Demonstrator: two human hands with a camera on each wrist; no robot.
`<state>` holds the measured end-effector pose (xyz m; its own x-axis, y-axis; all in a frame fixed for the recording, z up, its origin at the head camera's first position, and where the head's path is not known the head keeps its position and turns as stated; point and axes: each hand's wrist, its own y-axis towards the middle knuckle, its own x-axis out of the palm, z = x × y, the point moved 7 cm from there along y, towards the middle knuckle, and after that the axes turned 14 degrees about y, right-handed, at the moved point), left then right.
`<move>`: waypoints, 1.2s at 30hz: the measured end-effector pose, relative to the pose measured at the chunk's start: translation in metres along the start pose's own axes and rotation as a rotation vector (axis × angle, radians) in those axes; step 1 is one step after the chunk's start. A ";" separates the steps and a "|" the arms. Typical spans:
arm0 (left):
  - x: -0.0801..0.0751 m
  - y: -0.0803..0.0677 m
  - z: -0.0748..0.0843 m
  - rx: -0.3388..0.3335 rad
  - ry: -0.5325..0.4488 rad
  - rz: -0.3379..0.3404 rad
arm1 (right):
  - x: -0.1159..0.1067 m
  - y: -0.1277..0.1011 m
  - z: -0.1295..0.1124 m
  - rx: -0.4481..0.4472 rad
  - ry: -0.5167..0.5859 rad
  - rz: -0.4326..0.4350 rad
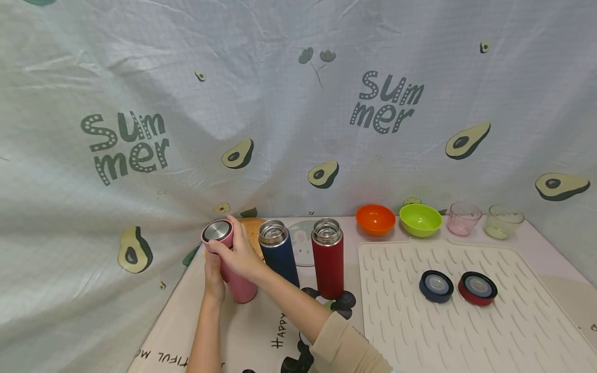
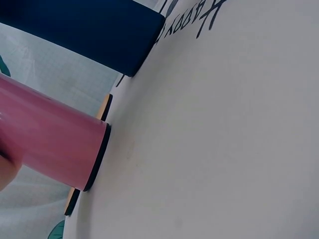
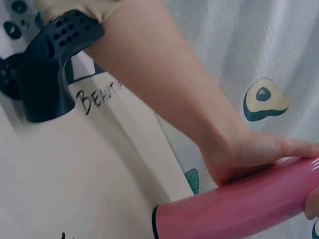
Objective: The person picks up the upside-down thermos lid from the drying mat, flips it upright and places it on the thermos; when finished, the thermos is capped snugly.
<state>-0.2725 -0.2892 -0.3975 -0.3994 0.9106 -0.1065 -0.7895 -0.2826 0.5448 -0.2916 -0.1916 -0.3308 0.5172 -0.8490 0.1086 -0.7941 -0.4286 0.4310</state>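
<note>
A pink thermos flask point(image 1: 241, 288) with a steel-topped lid point(image 1: 217, 231) stands at the left of the table, its base on the surface in the left wrist view. My left hand point(image 1: 215, 277) grips its body from the left side. My right hand point(image 1: 240, 254) holds it near the top, thumb and fingers around the lid area. Beside it stand a navy flask point(image 1: 281, 261) and a red flask point(image 1: 328, 267), both with uncovered steel mouths. Parts of my fingers are hidden behind the pink flask.
A navy lid point(image 1: 436, 286) and a red lid point(image 1: 478, 288) lie on a cream ribbed mat point(image 1: 396, 331) at right. Behind it stand an orange bowl point(image 1: 375, 220), a green bowl point(image 1: 421, 220) and two glass cups point(image 1: 464, 218). A round wooden board point(image 1: 254, 228) is behind the flasks.
</note>
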 end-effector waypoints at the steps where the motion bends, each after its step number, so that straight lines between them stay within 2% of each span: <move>1: 0.000 0.000 0.000 -0.001 -0.002 0.005 | 0.000 0.000 0.001 0.009 0.005 -0.012; 3: 0.000 -0.001 -0.001 -0.001 -0.002 0.013 | 0.000 0.000 0.001 0.017 0.052 -0.027; 6: 0.000 -0.001 -0.003 -0.017 0.011 0.008 | -0.003 -0.001 0.003 0.007 0.108 -0.003; 9: 0.002 -0.001 0.004 -0.051 0.023 -0.005 | -0.006 0.000 0.003 -0.023 0.073 0.053; 13: 0.003 -0.001 0.004 -0.042 0.002 0.001 | -0.007 -0.001 0.002 -0.027 -0.024 0.088; 15: 0.002 -0.001 -0.003 -0.011 -0.010 0.010 | -0.006 -0.002 0.001 -0.019 -0.012 0.070; 19: 0.001 -0.002 -0.002 -0.001 -0.004 0.017 | -0.005 -0.001 0.002 -0.020 0.053 0.046; 25: 0.000 -0.002 -0.002 -0.053 0.016 0.007 | -0.004 0.001 0.004 0.041 -0.075 0.009; 28: -0.002 -0.003 -0.002 -0.056 0.018 0.014 | -0.002 0.000 0.004 0.067 -0.049 -0.018; 31: -0.002 -0.003 -0.001 -0.034 0.025 0.021 | -0.003 0.000 0.002 0.030 -0.022 -0.009; 36: 0.000 -0.001 0.000 -0.010 0.021 0.015 | -0.005 0.002 0.001 -0.021 -0.108 0.052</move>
<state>-0.2717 -0.2888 -0.3982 -0.4211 0.8996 -0.1155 -0.7879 -0.2998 0.5379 -0.2959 -0.1889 -0.3314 0.4368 -0.8989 0.0343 -0.8116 -0.3774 0.4459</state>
